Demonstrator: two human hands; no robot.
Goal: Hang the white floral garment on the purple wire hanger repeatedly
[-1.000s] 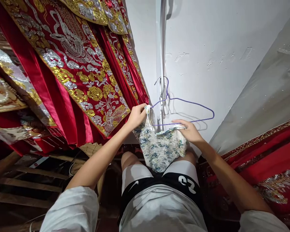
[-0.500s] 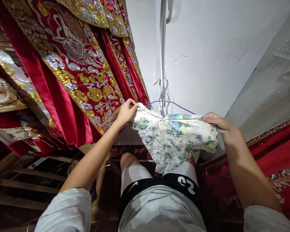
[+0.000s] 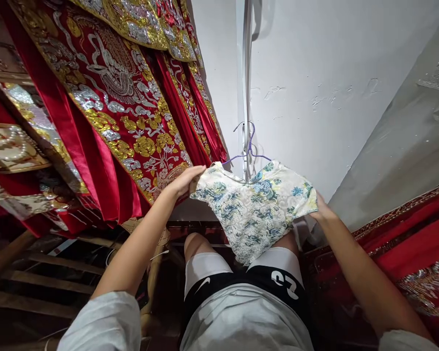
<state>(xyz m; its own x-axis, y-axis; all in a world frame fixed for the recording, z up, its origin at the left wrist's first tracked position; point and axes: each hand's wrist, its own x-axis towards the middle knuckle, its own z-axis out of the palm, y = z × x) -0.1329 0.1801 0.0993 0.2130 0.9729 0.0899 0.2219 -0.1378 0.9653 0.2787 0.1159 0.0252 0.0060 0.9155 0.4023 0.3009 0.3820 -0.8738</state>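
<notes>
Flowered top (image 3: 254, 209) hanging on a hanger (image 3: 250, 151), left hand (image 3: 186, 180) and right hand (image 3: 324, 210) touching its sleeves (image 3: 303, 199) (fingers half-hidden, grip impossible to tell)

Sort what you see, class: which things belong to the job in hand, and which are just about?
In hand:
- blouse
- hanger, partly covered by the blouse
- left hand, at one sleeve
- right hand, partly hidden by the other

Just about:
- embroidered red cloth
- wooden slats

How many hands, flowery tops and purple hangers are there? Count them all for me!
Hands: 2 (left hand, right hand)
Flowery top: 1
Purple hanger: 1
Total: 4
</notes>
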